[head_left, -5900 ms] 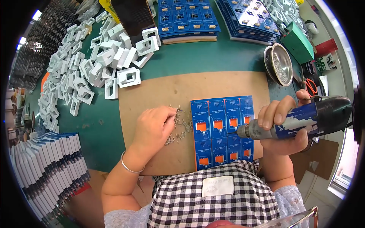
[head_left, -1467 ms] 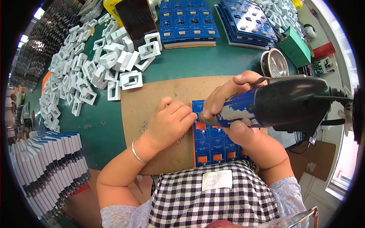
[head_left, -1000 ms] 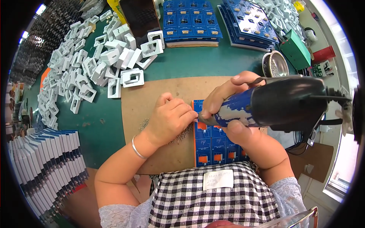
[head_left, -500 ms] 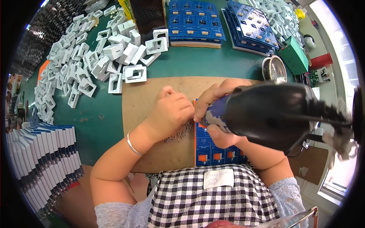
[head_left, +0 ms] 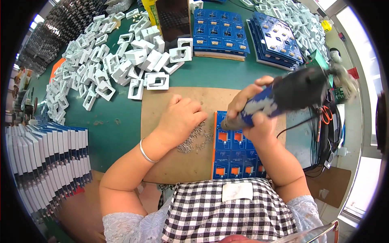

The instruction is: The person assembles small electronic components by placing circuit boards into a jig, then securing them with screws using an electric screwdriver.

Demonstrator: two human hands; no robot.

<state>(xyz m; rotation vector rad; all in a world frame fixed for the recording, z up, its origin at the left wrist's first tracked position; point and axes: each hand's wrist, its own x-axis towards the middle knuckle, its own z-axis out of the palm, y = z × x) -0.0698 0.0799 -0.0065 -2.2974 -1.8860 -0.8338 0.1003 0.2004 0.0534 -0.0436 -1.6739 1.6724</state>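
Note:
My right hand (head_left: 259, 123) is wrapped round a blue and black electric screwdriver (head_left: 298, 89), held tilted with its cable end up to the right. The screwdriver's nose is over the upper left part of a blue circuit board panel (head_left: 226, 152), which has orange showing through its cutouts. Left of the panel, my left hand (head_left: 180, 119) rests with curled fingers, thumb and forefinger together; whatever is between them is too small to make out. Beside those fingers lies a heap of small metal screws (head_left: 188, 145) on a brown board (head_left: 168, 168).
White plastic frames (head_left: 111, 67) lie in a heap at the far left, more at the far right. Stacks of blue panels (head_left: 221, 30) stand at the back. White-and-blue assembled pieces (head_left: 48, 158) are lined up at the left. Orange-handled scissors (head_left: 325, 115) and cables lie at the right.
The screwdriver has dropped away from the view and swung, its nose now apart from my left fingers. My left hand keeps its curled shape. The whole view has shifted slightly.

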